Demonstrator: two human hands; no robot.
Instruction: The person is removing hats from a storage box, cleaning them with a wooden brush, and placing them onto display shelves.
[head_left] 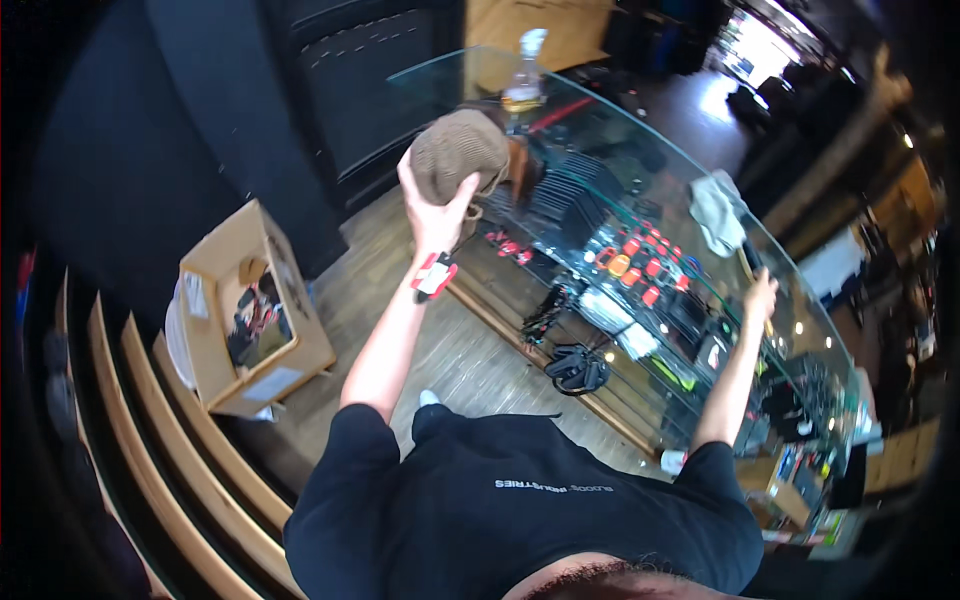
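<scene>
My left hand (pixel 437 215) is stretched forward, its thumb and fingers gripping a brown ribbed knit cap (pixel 458 155). The cap is held up over the near edge of the glass display case (pixel 620 110), and a dark brown shape shows just behind it. Out to the right, my right hand (pixel 762 297) is closed round a slim dark stick-like handle (pixel 750 260) above the glass top. That handle points toward a crumpled grey cloth (pixel 718 212); whether the two are joined I cannot tell.
A clear bottle (pixel 525 85) with yellowish liquid stands on the glass at the far end. Inside the case lie several red and orange items (pixel 640 258) and a black coiled item (pixel 578 370). An open cardboard box (pixel 250 310) of mixed things stands left, beside wooden shelves (pixel 190 470).
</scene>
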